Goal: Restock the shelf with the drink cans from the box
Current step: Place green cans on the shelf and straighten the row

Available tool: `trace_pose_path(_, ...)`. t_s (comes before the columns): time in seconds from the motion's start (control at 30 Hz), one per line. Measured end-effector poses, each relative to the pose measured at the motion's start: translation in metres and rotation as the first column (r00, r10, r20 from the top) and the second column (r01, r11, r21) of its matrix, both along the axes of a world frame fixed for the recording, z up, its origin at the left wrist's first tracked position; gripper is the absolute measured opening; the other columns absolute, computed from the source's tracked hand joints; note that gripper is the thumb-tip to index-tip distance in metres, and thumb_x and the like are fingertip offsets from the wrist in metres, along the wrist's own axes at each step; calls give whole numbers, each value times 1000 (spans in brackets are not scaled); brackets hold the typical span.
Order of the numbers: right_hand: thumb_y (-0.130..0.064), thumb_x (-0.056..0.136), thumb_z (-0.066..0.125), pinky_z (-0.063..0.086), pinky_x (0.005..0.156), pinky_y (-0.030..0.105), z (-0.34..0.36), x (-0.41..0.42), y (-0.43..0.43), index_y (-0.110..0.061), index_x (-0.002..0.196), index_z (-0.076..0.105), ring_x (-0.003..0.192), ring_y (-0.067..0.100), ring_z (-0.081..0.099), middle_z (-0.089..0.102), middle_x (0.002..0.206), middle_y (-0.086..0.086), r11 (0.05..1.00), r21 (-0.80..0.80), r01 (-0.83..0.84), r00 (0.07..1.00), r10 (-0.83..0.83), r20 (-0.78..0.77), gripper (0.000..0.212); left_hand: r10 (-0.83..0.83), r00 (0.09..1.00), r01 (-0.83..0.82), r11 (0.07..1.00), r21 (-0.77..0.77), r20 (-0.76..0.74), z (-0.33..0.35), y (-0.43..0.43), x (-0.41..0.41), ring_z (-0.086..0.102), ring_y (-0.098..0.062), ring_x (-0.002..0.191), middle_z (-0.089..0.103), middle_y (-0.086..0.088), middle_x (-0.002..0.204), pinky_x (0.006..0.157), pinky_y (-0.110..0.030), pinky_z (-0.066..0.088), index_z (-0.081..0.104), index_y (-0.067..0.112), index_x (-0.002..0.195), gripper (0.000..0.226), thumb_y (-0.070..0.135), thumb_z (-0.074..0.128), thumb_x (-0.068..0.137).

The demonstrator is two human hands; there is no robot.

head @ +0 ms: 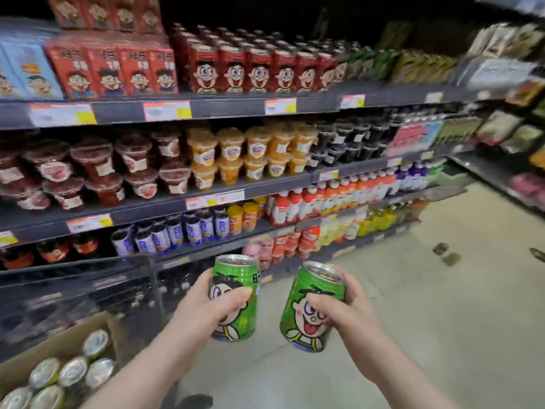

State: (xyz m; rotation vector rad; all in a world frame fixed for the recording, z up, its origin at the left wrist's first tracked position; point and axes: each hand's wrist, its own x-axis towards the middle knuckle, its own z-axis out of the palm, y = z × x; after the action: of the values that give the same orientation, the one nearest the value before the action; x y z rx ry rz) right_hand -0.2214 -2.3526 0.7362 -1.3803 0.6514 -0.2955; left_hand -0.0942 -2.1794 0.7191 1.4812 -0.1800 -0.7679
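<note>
My left hand (203,302) grips a green drink can (236,317) with a cartoon face, held upright in front of the lower shelves. My right hand (345,308) grips a second green can (306,314), tilted slightly to the right. Both cans hang in the air above the floor, a short gap between them. At the bottom left a cardboard box (26,361) holds several more cans (70,376), seen from their silver tops. The shelf unit (206,109) runs from left to far right, its rows full of goods.
Red cartons and red cans fill the top row (247,72). Fruit cups (230,157) fill the row below, small bottles (309,202) the lower rows. A dark wire cart (112,278) stands between box and shelf. Pale floor (442,290) stretches to the right, with another shelf (513,128) across the aisle.
</note>
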Motion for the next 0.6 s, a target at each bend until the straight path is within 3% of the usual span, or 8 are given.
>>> trace_pose_path(0.13, -35, 35, 79, 56, 77, 38, 26, -70, -80, -23, 111, 59, 89, 24, 71, 74, 96, 2, 989, -42, 142, 990, -141, 9, 80, -127, 991, 128, 991, -42, 33, 24, -98, -51, 74, -18, 77, 76, 1, 87, 70, -34, 56, 61, 24, 106, 77, 46, 77, 33)
trace_pose_path(0.3, -37, 35, 78, 56, 76, 37, 57, -130, -152, -23, 107, 60, 87, 26, 71, 74, 94, 4, 957, -59, 285, 957, -281, 72, 76, -235, 968, 241, 968, -70, 88, 60, -191, -90, 72, -26, 85, 76, -5, 93, 81, -45, 57, 61, 24, 105, 80, 46, 79, 31)
trace_pose_path(0.37, -35, 38, 79, 55, 72, 35, 66, -145, -175, -23, 105, 60, 83, 23, 72, 75, 89, 2, 942, -57, 331, 941, -324, 99, 71, -279, 955, 287, 955, -75, 104, 72, -225, -102, 73, -26, 82, 76, -4, 89, 75, -41, 58, 62, 25, 101, 71, 42, 82, 35)
trace_pose_path(0.5, -27, 52, 75, 53, 65, 29, 77, -164, -219, -23, 103, 58, 74, 17, 72, 75, 81, 0, 912, -46, 408, 906, -398, 142, 53, -333, 934, 347, 932, -107, 125, 85, -287, -118, 72, -23, 69, 75, -5, 84, 49, -24, 52, 60, 21, 101, 42, 24, 81, 64)
trace_pose_path(0.6, -27, 54, 74, 53, 63, 28, 81, -171, -255, -22, 102, 59, 75, 18, 72, 75, 84, 2, 888, -38, 458, 880, -447, 158, 51, -374, 918, 390, 912, -125, 134, 85, -333, -122, 72, -22, 66, 76, -8, 83, 50, -26, 53, 62, 17, 99, 63, 37, 80, 41)
